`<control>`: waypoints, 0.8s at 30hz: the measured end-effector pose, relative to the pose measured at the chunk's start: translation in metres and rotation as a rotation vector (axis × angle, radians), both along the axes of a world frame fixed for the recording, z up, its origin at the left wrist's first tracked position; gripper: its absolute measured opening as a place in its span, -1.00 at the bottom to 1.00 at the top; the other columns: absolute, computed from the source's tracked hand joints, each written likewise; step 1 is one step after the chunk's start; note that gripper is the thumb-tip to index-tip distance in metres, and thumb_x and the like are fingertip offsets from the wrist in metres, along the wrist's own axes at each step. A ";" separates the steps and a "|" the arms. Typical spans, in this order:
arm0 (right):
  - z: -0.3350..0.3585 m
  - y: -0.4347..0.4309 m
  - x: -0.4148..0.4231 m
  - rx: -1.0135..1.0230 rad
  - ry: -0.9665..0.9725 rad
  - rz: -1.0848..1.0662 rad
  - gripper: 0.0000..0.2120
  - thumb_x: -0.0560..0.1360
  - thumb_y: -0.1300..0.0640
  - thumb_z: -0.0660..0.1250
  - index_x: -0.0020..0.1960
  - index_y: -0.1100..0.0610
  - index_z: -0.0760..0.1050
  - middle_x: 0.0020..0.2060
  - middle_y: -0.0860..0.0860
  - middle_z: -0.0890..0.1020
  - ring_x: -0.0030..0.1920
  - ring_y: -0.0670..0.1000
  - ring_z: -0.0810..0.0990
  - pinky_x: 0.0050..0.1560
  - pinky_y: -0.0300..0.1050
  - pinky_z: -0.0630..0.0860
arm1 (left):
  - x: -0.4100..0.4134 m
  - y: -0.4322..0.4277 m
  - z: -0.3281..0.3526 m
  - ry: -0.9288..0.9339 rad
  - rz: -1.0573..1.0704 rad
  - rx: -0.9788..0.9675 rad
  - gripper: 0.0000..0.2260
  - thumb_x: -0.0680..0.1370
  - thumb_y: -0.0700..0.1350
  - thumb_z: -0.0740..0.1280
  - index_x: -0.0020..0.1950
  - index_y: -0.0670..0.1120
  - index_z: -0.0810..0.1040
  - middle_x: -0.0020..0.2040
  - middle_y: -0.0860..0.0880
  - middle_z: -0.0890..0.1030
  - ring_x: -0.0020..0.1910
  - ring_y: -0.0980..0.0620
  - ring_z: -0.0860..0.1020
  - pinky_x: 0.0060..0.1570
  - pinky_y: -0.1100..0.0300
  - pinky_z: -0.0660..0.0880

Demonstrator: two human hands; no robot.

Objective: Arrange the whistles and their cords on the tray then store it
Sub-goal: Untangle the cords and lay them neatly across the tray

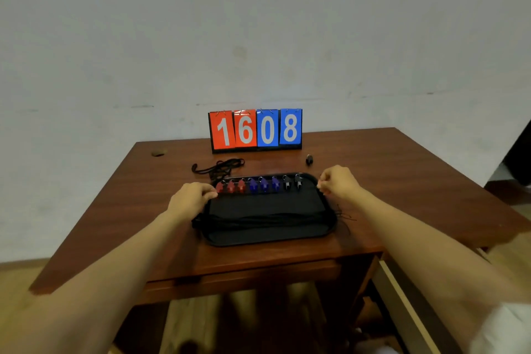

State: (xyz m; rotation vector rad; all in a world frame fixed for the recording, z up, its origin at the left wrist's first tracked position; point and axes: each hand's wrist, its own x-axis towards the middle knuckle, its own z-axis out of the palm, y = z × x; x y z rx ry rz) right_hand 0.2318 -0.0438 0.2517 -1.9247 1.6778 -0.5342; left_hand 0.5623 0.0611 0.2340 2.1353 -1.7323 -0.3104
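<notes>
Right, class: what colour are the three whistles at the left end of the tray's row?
Red; the head view shows the three whistles clearly.

Both forearms [115, 261] are bare, with white fabric [505, 327] at the right upper arm.

Reddish-brown wooden table [402, 169]: smooth varnished top with a soft sheen.
Rectangular black plastic tray [258, 242]: glossy rim; matt dark floor, its material unclear.
Row of red, blue and black plastic whistles [253, 185]: smooth, faintly shiny shells.
Bundle of black cloth cords [258, 220]: matt, fibrous, loose threads at one end.
Red-and-blue flip scoreboard [255, 129]: glossy cards on thin metal wire rings.
Pale painted wall [258, 37]: matt, scuffed.
</notes>
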 end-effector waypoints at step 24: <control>-0.067 0.019 -0.036 0.089 0.123 -0.163 -0.87 0.51 0.13 0.31 -0.18 0.13 0.58 -0.16 0.10 0.66 -0.15 0.13 0.63 -0.18 -0.03 0.55 | -0.022 0.002 -0.074 -0.230 -0.032 0.012 -0.84 0.58 -0.12 0.26 0.10 -0.05 0.58 0.10 -0.09 0.58 0.15 -0.12 0.47 0.11 0.00 0.41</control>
